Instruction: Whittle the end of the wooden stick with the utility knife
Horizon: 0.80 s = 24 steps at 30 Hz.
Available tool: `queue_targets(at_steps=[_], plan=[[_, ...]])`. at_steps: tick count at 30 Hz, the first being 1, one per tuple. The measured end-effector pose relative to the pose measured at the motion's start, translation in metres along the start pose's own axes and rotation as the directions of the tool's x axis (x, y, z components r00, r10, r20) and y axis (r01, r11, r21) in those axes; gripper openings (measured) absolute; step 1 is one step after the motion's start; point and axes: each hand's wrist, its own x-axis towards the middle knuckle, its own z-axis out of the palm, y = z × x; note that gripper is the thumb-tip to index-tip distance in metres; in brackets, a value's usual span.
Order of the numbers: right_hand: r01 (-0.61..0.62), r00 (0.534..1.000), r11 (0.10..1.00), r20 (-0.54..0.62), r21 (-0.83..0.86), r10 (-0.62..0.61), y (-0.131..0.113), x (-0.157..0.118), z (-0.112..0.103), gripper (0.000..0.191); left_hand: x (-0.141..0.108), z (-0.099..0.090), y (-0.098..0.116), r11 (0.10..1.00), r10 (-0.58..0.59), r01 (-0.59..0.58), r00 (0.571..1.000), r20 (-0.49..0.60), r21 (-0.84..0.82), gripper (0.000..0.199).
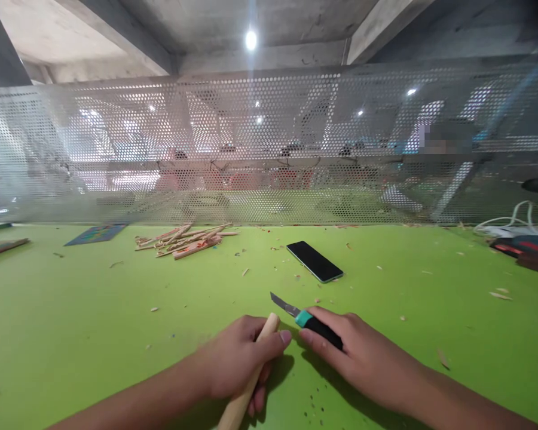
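a blue patterned card [96,233] lies toward the left rear of a green worktable [116,334] scattered with shavings, a loose pile of thin wooden sticks and scraps [186,239] to its right. at front, the left hand [242,352] grips a pale round wooden rod [251,376] — thumb along its upper side, fingers wrapped beneath — its top end tilted up and away, its lower end running out of view. a phone [314,261], dark screen up, rests beyond the hands, near the perforated metal screen [260,149] at the back. the right hand [347,346] is closed around the black-and-teal handle of a utility knife [311,322] — blade out, pointing up and left, just beside the rod's tip. at far right, a dark red-and-black power tool [526,248] sits by a white cable [515,221].
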Motion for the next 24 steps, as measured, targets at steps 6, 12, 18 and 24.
queue_targets(at_steps=[6, 12, 18, 24], plan=[[0.039, 0.999, 0.999, 0.014, -0.036, -0.038, -0.002, -0.003, 0.001, 0.041, 0.000, -0.002, -0.001, 0.998, -0.017, 0.021, 0.998, 0.063, -0.057, 0.049], [0.193, 0.974, 0.980, 0.131, -0.040, -0.186, -0.005, -0.007, -0.004, 0.029, -0.003, -0.007, 0.004, 0.997, -0.012, 0.026, 0.984, 0.179, -0.076, 0.056], [0.215, 0.969, 0.976, 0.131, -0.046, -0.208, -0.005, -0.006, -0.003, 0.029, 0.001, -0.017, 0.005, 0.998, -0.025, 0.039, 0.953, 0.302, -0.041, 0.058], [0.196, 0.979, 0.979, 0.077, -0.061, -0.191, -0.008, -0.006, -0.001, 0.032, 0.003, -0.017, 0.004, 0.999, 0.019, -0.005, 0.958, 0.286, -0.050, 0.058]])
